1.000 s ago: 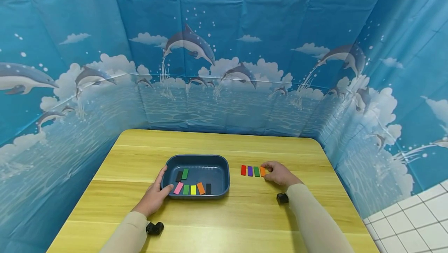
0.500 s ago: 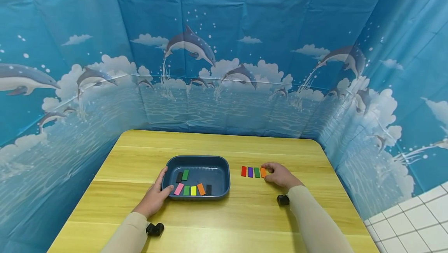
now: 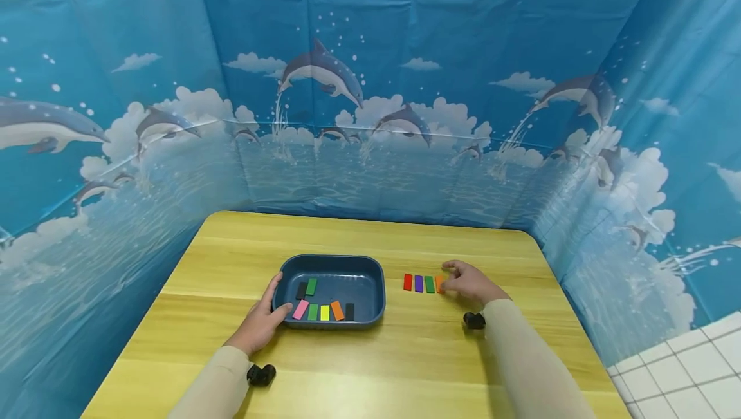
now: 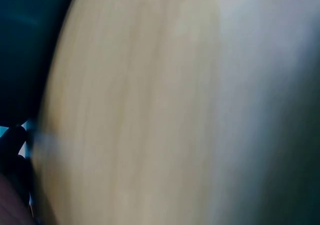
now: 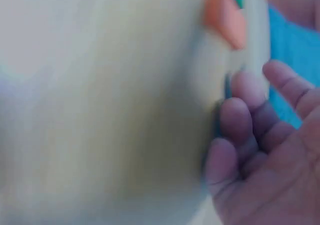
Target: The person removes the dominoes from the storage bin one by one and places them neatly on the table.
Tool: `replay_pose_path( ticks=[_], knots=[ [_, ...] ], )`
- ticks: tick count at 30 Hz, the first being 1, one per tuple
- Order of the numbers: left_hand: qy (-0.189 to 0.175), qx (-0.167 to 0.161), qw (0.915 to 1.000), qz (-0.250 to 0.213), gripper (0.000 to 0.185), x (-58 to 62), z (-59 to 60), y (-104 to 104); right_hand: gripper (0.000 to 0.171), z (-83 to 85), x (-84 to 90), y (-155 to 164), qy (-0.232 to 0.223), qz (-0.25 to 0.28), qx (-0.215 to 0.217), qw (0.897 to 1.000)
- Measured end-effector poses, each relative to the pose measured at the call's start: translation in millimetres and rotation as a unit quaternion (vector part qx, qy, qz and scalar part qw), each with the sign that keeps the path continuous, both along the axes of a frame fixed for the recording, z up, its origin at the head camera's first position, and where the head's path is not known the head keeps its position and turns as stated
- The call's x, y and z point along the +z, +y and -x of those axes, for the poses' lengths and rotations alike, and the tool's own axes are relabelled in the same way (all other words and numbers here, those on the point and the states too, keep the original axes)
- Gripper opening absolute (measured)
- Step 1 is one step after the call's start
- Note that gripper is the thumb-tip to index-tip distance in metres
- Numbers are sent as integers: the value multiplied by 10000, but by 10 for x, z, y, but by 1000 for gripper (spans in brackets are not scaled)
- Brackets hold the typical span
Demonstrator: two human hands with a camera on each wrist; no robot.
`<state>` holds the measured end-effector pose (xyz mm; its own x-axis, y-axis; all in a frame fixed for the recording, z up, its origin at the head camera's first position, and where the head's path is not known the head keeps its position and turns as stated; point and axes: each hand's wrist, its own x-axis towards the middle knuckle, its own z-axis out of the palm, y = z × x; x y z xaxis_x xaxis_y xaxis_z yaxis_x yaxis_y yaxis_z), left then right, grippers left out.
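My left hand (image 3: 259,324) holds the left side of a dark blue tray (image 3: 359,285), its thumb over the near-left rim. Inside lie small flat rectangular blocks: pink (image 3: 300,309), yellow (image 3: 325,313), orange (image 3: 338,310), plus green and black ones. Right of the tray, a red block (image 3: 408,282), a purple block (image 3: 419,283), a green block (image 3: 429,284) and an orange block (image 3: 439,284) stand in a row. Beside the row's right end is my right hand (image 3: 473,284), fingers spread and loosely bent. In the right wrist view a gap separates the fingertips from the orange block (image 5: 226,19).
Everything rests on a yellow wood-grain table (image 3: 370,374). A blue dolphin-print curtain (image 3: 370,174) hangs behind it and along both sides. White tiles (image 3: 689,367) show at the lower right. The left wrist view is blurred, mostly tabletop.
My right hand has let go of the orange block, its fingers parting and the index finger lifting away. The row and the tray hold their places; the head view has shifted slightly.
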<state>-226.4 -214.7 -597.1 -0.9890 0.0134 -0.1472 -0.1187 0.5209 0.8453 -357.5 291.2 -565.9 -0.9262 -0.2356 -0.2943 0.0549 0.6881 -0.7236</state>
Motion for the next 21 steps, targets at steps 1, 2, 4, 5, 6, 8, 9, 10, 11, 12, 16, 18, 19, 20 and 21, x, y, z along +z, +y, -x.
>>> replay_pose_path(
  ticks=[1, 2, 4, 5, 6, 8, 9, 10, 11, 12, 16, 18, 19, 20, 21],
  knots=[
    [7, -6, 10000, -17, 77, -1, 7, 0, 68, 27, 48, -33, 80, -9, -17, 10000],
    [10, -6, 10000, -32, 77, -1, 12, 0, 67, 51, 106, -88, 172, -22, -35, 9998],
    [2, -1, 10000, -59, 78, -1, 15, 0, 63, 101, 228, -257, 433, 43, -32, 9990],
    [-1, 1, 10000, -61, 78, -4, 14, -1, 60, 116, 298, -373, 574, 98, 21, 9983],
    [1, 5, 10000, -61, 78, -7, 12, -3, 58, 128, 371, -501, 689, 149, 165, 9974],
    [-1, 16, 10000, -57, 78, -5, 10, -5, 54, 135, 507, -787, 882, 210, 538, 9944],
    [4, 24, 10000, -56, 78, -1, 7, -4, 52, 133, 558, -933, 972, 217, 753, 9922],
    [4, 31, 10000, -55, 78, 0, 6, -3, 50, 122, 601, -1077, 1015, 223, 971, 9898],
    [19, 31, 10000, -43, 78, 3, 2, -2, 48, 108, 633, -1216, 1026, 212, 1189, 9874],
    [27, 37, 10000, -49, 78, 7, -1, -1, 47, 93, 654, -1348, 1019, 193, 1393, 9848],
    [54, 51, 10000, -57, 78, 18, -11, 4, 44, 30, 645, -1788, 925, 184, 2011, 9750],
    [55, 52, 9999, -86, 77, 26, -17, 8, 43, 6, 623, -1946, 916, 183, 2217, 9706],
    [52, 60, 9999, -86, 77, 28, -16, 8, 43, 1, 608, -2009, 928, 167, 2293, 9688],
    [52, 69, 9999, -106, 77, 30, -18, 8, 43, -4, 599, -2064, 936, 163, 2351, 9673],
    [69, 73, 9999, -119, 76, 32, -18, 6, 43, -7, 593, -2112, 933, 153, 2379, 9667]
  ],
)
